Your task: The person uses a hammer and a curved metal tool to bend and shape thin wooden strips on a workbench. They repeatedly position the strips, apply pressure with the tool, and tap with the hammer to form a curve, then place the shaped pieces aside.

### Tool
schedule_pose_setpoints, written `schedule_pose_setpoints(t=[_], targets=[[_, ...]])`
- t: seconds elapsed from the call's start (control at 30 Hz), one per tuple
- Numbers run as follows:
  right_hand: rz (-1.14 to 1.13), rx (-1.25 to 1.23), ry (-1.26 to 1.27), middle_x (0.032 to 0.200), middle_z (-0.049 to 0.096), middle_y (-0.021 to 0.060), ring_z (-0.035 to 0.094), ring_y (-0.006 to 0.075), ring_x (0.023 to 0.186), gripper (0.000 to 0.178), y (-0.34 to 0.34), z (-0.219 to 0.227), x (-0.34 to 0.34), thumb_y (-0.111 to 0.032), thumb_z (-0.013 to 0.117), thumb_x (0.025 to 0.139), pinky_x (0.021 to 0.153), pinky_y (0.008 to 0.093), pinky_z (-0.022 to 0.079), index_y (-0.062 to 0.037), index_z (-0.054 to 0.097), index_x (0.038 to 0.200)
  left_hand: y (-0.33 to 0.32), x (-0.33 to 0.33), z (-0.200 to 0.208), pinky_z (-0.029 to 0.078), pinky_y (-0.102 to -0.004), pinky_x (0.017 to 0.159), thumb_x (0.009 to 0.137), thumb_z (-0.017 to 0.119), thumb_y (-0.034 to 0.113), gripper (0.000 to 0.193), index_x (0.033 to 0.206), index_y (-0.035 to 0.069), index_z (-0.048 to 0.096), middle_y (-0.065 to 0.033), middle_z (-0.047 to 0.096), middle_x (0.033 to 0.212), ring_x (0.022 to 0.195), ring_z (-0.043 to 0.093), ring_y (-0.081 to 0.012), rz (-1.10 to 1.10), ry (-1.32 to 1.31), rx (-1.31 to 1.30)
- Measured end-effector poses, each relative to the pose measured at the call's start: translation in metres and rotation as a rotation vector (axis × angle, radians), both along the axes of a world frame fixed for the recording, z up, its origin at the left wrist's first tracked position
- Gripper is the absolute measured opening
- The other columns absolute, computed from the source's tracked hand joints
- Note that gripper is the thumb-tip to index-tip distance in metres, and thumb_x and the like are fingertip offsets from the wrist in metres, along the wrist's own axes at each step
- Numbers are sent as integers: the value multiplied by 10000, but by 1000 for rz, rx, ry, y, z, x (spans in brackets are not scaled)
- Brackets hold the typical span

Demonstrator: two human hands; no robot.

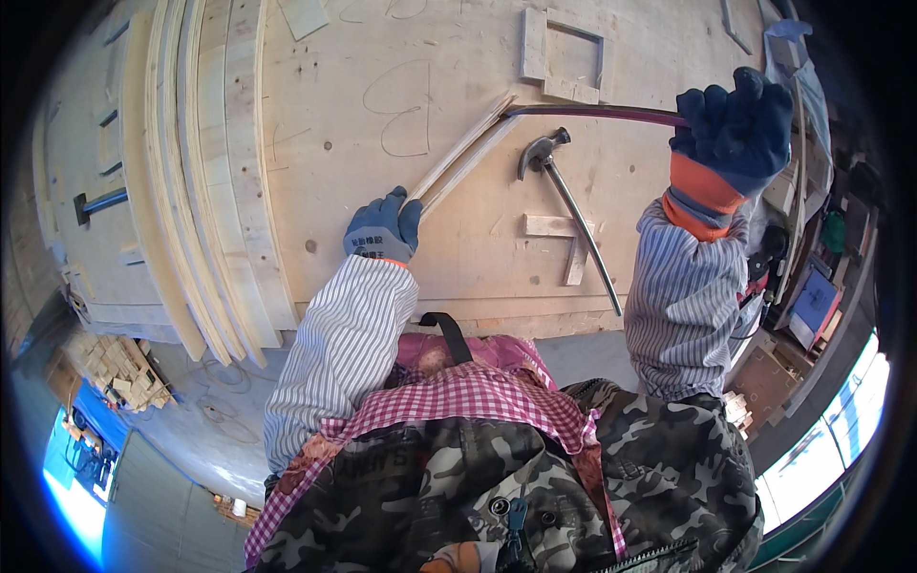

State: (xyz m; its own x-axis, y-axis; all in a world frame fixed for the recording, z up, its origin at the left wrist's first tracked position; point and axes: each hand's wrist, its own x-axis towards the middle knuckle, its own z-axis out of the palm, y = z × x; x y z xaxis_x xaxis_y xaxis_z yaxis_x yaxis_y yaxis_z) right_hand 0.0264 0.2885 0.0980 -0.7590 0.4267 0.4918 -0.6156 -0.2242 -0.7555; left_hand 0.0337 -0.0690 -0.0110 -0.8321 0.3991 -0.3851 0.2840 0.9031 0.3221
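Note:
My left hand (384,225), in a blue and grey glove, closes round the near end of a narrow wooden strip (462,160). The strip slants away to the right and looks split lengthwise or made of two pieces with a gap. A dark red pry bar (602,113) is gripped in my right hand (734,129), which wears a dark blue glove with an orange cuff. The bar's tip meets the strip's far end. Below the bar a claw hammer (579,212) lies on the plywood surface (353,134), touched by neither hand.
A small square wooden frame (527,48) lies at the far side, and short wood pieces (560,226) beside the hammer. Long boards (196,181) run along the left, with a blue-handled tool (103,202) beyond them. Offcuts (124,372) are piled at lower left.

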Motion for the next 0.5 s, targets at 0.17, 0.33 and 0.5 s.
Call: schedule_pose_setpoints(t=[0.17, 0.33, 0.5], targets=[[-56, 45, -26, 1046, 605, 175, 364, 68, 419, 350, -8, 13, -3, -79, 429, 891, 408, 239, 369, -73, 475, 1238, 1, -2, 3, 467, -403, 806, 867, 466, 402, 405, 1091, 93, 601, -148, 641, 923, 846, 601, -313, -1, -55, -31], [87, -60, -154, 1157, 560, 170, 432, 137, 544, 355, -16, 35, -28, -75, 480, 851, 509, 288, 414, -75, 493, 1206, 1, -3, 5, 467, -398, 801, 857, 493, 379, 377, 1082, 99, 608, -144, 644, 900, 841, 601, -312, -2, -79, -45], [52, -140, -233, 1123, 583, 147, 399, 118, 509, 331, -27, -2, -24, -61, 492, 844, 457, 254, 321, -83, 505, 1174, 1, -2, 4, 465, -404, 736, 854, 520, 310, 309, 1050, 96, 625, -142, 639, 839, 764, 597, -309, -17, -20, -24]])
